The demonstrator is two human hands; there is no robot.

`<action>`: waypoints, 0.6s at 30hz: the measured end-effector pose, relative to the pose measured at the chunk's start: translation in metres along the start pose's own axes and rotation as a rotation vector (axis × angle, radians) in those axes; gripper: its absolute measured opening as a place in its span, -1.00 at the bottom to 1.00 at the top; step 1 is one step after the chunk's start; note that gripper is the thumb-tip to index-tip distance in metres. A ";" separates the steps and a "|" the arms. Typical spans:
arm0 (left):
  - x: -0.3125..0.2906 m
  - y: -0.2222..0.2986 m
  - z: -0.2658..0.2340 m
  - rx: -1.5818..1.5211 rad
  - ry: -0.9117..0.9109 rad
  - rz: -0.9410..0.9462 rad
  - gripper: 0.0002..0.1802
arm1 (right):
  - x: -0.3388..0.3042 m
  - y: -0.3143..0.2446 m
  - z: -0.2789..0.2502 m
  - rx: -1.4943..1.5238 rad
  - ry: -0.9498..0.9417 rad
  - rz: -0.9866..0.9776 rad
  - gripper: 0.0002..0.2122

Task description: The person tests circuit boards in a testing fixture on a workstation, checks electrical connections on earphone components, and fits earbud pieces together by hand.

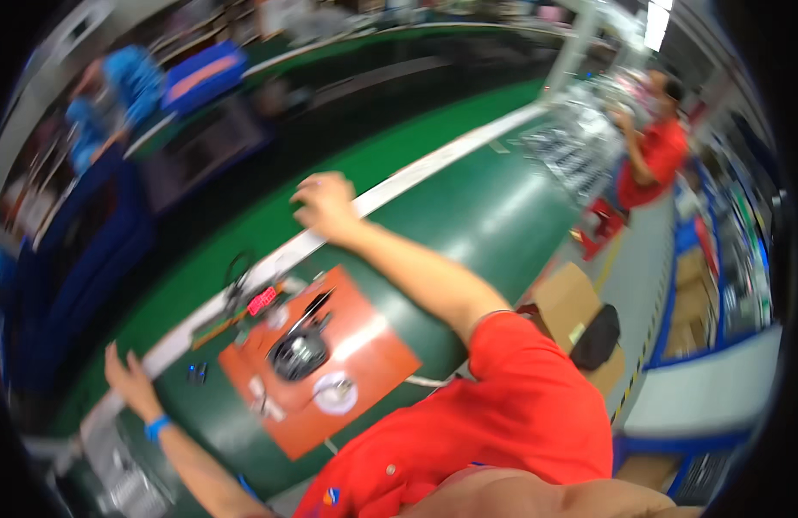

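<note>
My right hand [328, 207] reaches over the pale rail [451, 157] at the table's far side, its fingers apart and slightly bent, with nothing seen in them. At the left, my left hand [133, 384] is held out near the same rail, fingers stretched and empty; a blue band circles that wrist. Between my arms an orange mat [369, 345] lies on the green table. It bears a round black object [298, 354], dark slender tools [317, 304] and a round white dish [336, 394]. Small dark pieces [197, 373] lie nearest my left hand. Motion blurs the details.
A red-lit display [262, 300] stands at the mat's far edge. Beyond the rail runs a green belt [399, 173]. Clear plastic trays [576, 142] sit at the far right beside a co-worker in red [658, 164]. A cardboard box [565, 295] is behind my right arm.
</note>
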State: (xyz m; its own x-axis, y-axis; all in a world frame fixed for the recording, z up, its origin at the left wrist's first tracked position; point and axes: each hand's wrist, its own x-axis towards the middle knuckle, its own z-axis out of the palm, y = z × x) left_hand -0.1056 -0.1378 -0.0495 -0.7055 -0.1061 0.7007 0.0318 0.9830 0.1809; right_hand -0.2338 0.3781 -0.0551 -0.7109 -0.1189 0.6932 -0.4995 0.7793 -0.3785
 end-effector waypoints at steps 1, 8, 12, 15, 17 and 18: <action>-0.028 -0.044 0.006 -0.050 -0.098 -0.204 -0.55 | 0.003 0.003 0.007 -0.057 -0.020 -0.056 -0.83; -0.019 -0.026 0.025 -0.455 0.248 -0.669 -0.66 | -0.007 0.019 -0.029 -0.105 -0.147 -0.065 -0.77; -0.015 -0.036 0.011 -0.019 0.242 -0.458 -0.65 | -0.006 0.003 -0.027 -0.071 -0.181 -0.041 -0.78; -0.008 -0.044 0.022 0.221 0.263 -0.210 -0.65 | -0.004 0.001 -0.026 -0.078 -0.184 -0.034 -0.79; -0.001 -0.052 0.023 0.144 0.130 -0.273 -0.64 | -0.008 0.005 -0.028 -0.071 -0.194 -0.034 -0.80; 0.003 -0.055 0.024 0.102 0.058 -0.298 -0.64 | -0.007 0.006 -0.027 -0.088 -0.189 -0.018 -0.80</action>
State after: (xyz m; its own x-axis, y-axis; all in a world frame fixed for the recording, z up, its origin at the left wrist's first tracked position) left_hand -0.1261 -0.1885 -0.0739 -0.6314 -0.3967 0.6663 -0.2431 0.9172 0.3157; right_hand -0.2190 0.4003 -0.0459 -0.7867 -0.2404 0.5686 -0.4736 0.8259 -0.3060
